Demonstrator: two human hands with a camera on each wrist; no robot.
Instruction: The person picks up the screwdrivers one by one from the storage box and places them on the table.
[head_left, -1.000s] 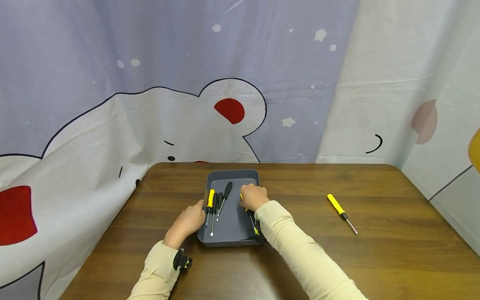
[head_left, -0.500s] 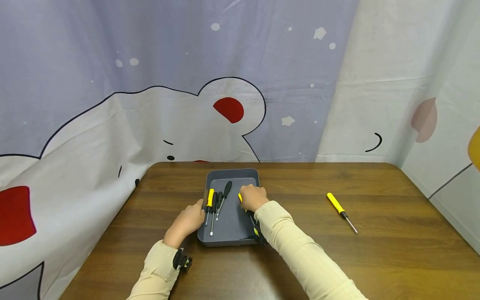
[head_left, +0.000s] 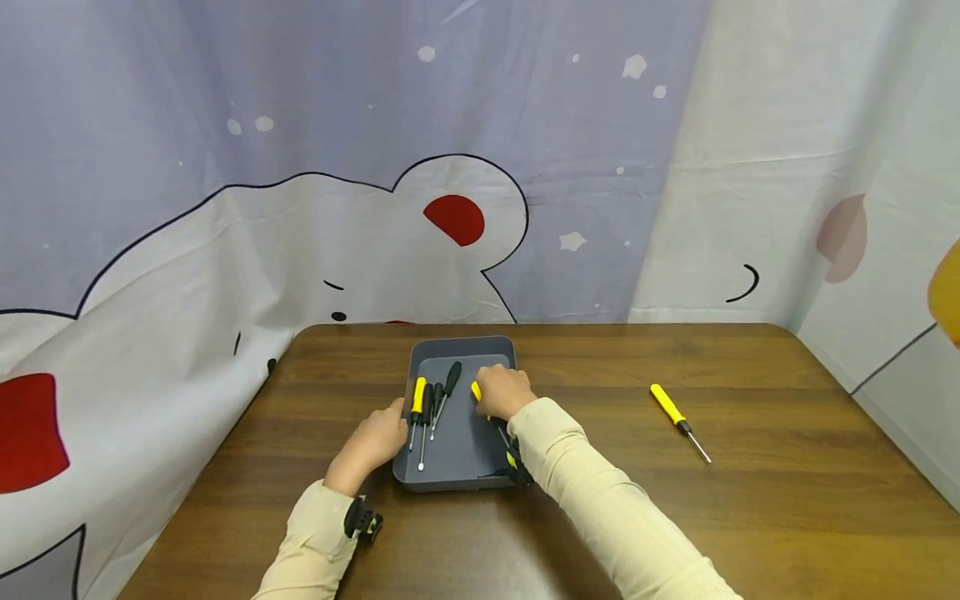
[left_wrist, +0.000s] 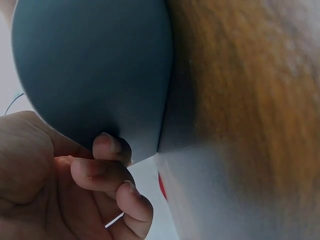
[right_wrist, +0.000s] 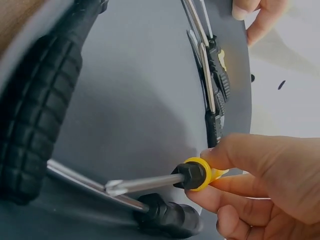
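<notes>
A grey tray point(head_left: 463, 454) lies on the table. My left hand point(head_left: 381, 437) grips its left side; in the left wrist view, bent fingers point(left_wrist: 107, 172) press against the tray's outer wall point(left_wrist: 95, 65). Over the tray's right half, my right hand point(head_left: 507, 393) pinches a yellow-and-black screwdriver point(right_wrist: 197, 172) by its yellow handle between thumb and fingers, the metal shaft pointing away from the palm. Under that shaft lies a black-handled screwdriver point(right_wrist: 172, 217), and a larger ribbed black handle point(right_wrist: 40, 115) shows close to the camera. Several screwdrivers point(head_left: 417, 396) sit along the tray's left side.
Apart from the tray, another yellow-handled screwdriver point(head_left: 667, 406) lies on the right part of the wooden table point(head_left: 750, 517). A printed curtain point(head_left: 585, 167) hangs behind the table's far edge.
My right hand has shifted slightly left within the tray, carrying the yellow-and-black screwdriver. The left hand keeps its grip on the tray, and the other screwdrivers lie as before.
</notes>
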